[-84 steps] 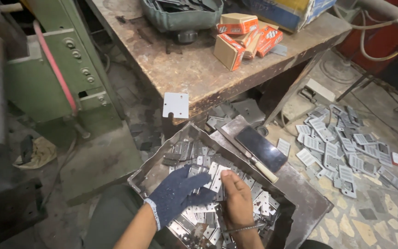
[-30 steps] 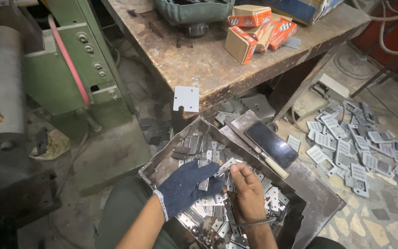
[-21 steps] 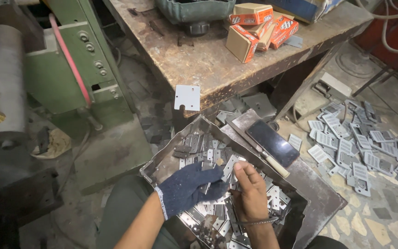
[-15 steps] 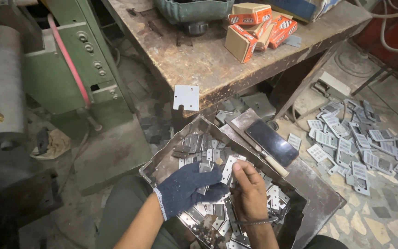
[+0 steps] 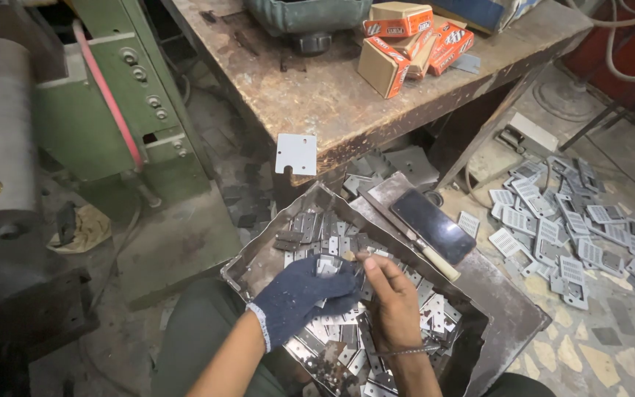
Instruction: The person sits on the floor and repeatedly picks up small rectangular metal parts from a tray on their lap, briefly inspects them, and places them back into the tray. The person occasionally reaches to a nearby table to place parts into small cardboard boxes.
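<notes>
Your left hand [image 5: 299,298], in a dark blue knit glove, lies palm down over the metal tray [image 5: 259,261] with its fingers curled toward your right hand [image 5: 391,298]. Your bare right hand pinches a small flat metal plate [image 5: 348,259] between thumb and forefinger – the gloved fingertips meet it at the same spot, so both hands seem to close on this piece. The tray is dented sheet metal and holds a loose heap of small grey stamped plates [image 5: 347,334], which lie flat and overlapping. On the tray's far edge lie a dark phone [image 5: 431,224] and a wooden-handled tool [image 5: 439,261]. Above, on the rusty workbench [image 5: 317,95], a cluster of orange-and-tan cardboard boxes [image 5: 406,40] is stacked untidily.
</notes>
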